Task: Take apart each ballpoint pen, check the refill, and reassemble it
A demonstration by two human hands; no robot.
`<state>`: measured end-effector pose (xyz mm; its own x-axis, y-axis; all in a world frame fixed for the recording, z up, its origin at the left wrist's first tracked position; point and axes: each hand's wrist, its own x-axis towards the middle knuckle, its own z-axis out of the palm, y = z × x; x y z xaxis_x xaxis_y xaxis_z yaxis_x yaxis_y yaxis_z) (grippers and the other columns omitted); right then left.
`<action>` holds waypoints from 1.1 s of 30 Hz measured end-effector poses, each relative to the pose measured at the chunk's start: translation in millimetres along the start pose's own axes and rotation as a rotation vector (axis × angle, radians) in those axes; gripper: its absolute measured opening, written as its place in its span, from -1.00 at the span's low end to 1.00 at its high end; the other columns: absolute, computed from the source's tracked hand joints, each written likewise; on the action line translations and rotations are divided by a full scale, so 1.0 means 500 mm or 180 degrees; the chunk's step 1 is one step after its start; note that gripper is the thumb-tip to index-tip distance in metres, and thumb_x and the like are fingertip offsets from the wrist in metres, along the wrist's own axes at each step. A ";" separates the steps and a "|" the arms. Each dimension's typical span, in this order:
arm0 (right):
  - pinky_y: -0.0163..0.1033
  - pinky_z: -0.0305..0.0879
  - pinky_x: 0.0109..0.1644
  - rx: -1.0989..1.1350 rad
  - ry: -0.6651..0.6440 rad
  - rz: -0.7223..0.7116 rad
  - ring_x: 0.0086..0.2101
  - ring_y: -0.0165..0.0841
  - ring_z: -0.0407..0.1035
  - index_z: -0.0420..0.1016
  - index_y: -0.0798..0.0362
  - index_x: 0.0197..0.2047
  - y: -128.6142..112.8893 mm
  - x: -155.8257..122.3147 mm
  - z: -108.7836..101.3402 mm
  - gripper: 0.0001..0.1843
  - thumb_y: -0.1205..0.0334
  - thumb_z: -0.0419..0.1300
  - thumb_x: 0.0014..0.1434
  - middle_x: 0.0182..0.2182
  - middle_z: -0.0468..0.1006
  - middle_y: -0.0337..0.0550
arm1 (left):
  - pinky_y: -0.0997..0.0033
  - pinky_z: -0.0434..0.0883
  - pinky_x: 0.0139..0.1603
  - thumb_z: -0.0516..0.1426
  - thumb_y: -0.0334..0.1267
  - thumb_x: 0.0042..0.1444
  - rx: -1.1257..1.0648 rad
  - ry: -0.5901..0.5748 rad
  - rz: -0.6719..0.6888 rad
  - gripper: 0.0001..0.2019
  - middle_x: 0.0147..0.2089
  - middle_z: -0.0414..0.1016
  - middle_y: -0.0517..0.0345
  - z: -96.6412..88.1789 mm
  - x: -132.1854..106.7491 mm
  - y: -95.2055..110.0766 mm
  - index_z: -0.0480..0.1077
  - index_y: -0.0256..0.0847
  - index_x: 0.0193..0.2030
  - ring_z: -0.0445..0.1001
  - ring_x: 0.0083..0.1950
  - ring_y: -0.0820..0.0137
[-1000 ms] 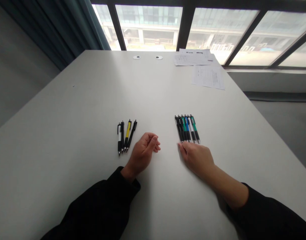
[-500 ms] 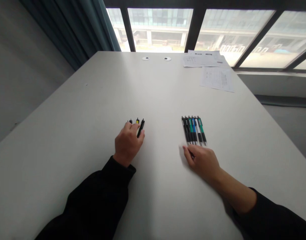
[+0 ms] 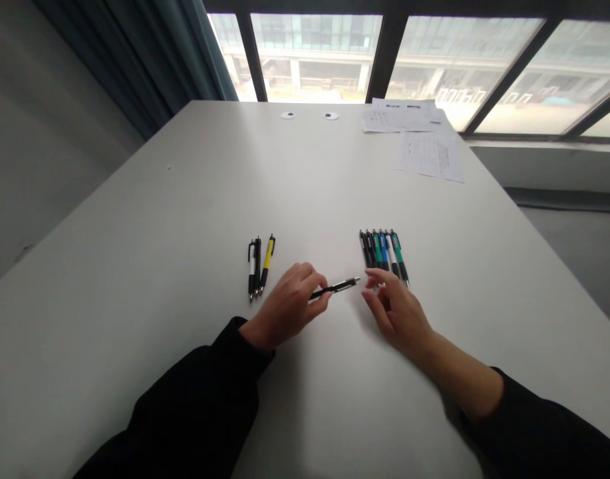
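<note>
My left hand (image 3: 287, 307) is shut on a slim black pen (image 3: 337, 287), which sticks out to the right with its tip pointing toward my right hand. Left of that hand lie three pens side by side (image 3: 261, 266): white-and-black, black, and yellow-and-black. My right hand (image 3: 397, 313) rests on the white table (image 3: 159, 219) with its fingers apart, holding nothing. Its fingertips are just below the tips of a tight row of several pens (image 3: 384, 256) in black, green, blue and white, and they cover the lower ends of some.
Loose printed papers (image 3: 429, 156) lie at the far right of the table, and two round cable grommets (image 3: 287, 115) are set near its far edge. Beyond the edge are large windows (image 3: 314, 56) and a dark curtain (image 3: 135, 60). Grey floor shows right of the table.
My left hand has lifted the black pen from the left group and carried it rightward toward the middle. That group now shows three pens. My right hand has moved slightly up toward the pen row.
</note>
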<state>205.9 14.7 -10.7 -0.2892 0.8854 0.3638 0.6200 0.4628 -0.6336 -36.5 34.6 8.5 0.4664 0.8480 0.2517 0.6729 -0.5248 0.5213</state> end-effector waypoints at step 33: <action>-0.37 0.17 -0.57 0.1702 0.0864 0.1219 -0.59 -0.50 0.28 0.36 -0.01 -0.06 0.015 0.000 0.015 -0.81 0.06 0.12 0.39 -0.39 0.50 -0.25 | 0.47 0.40 -0.43 0.30 -0.18 0.18 -0.3015 0.1155 -0.1120 -0.83 -0.51 0.52 0.18 -0.001 -0.002 -0.028 0.54 -0.25 -0.24 0.43 -0.52 0.49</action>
<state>205.1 18.5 -20.8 0.1126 0.9804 0.1616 0.1787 0.1401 -0.9739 -46.7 40.9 1.1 0.0300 0.9935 0.1100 -0.0559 -0.1082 0.9926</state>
